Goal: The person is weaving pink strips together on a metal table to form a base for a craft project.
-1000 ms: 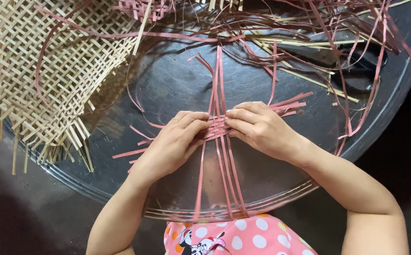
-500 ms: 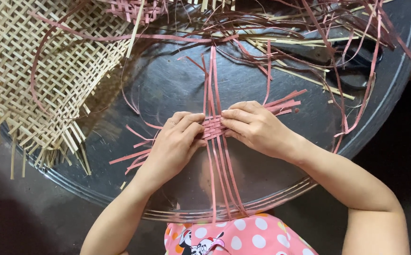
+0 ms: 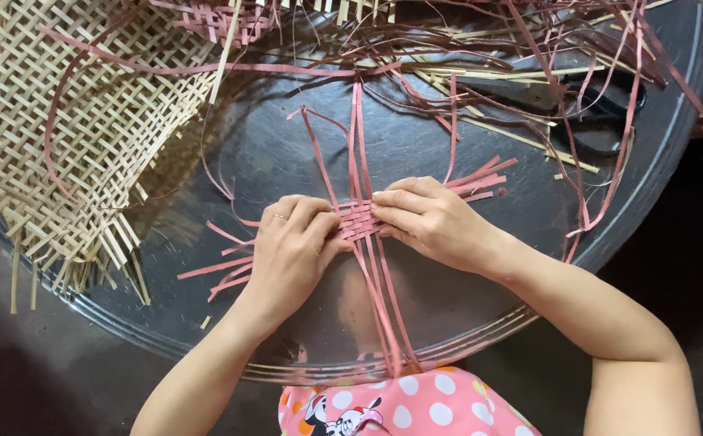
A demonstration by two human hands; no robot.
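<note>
Hands meet at the middle of a round dark tray (image 3: 206, 323), over a small woven patch (image 3: 357, 220) made of thin pink strips. The left hand (image 3: 293, 242) presses its fingertips on the left edge of the patch, fingers bent and closed down on the weave. The right hand (image 3: 428, 222) lies on the right edge, and its fingers pinch the crossing strips flat. Both hands are therefore gripping the patch, not released.

The patch rests flat on the tray, just in front of the person's body. Long pink strips (image 3: 379, 299) run from it toward the person, others go upward (image 3: 357, 137) and a few short ends stick out to the right (image 3: 480, 179) and to the left (image 3: 218, 270).

The strips look very light, thin and springy. They bend easily but I judge they can crease or split if folded sharply, and loose ends probably slide out of the weave when pressure is lifted. The safest place to hold seems to be right at the crossings, with flat fingertips, as both hands do now.

At the upper left lies a large pale woven mat (image 3: 69, 137), partly over the tray rim. A tangle of loose pink and pale strips (image 3: 529, 64) covers the far side of the tray.
</note>
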